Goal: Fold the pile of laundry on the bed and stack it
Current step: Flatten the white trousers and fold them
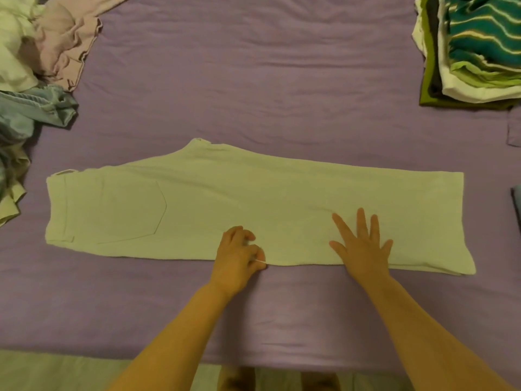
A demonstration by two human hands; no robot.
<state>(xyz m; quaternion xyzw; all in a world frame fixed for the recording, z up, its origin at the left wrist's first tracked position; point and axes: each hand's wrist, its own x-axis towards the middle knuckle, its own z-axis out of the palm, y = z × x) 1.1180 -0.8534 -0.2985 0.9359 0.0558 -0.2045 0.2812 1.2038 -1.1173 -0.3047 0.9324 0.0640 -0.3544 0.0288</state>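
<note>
The pale cotton trousers folded lengthwise [253, 210] lie flat on the purple bed sheet [253, 80]. Left hand [239, 256] pinches a loose thread at the near edge; right hand [363, 246] presses flat, fingers spread. Fabric looks soft and light; grip hem and waistband.

Both my bare forearms reach forward from the near edge, roughly parallel. My left hand [238, 256] is curled, thumb and forefinger pinched together on a thin pale thread (what it belongs to I cannot tell). My right hand [363, 246] lies flat, palm down, fingers straight and spread.
</note>
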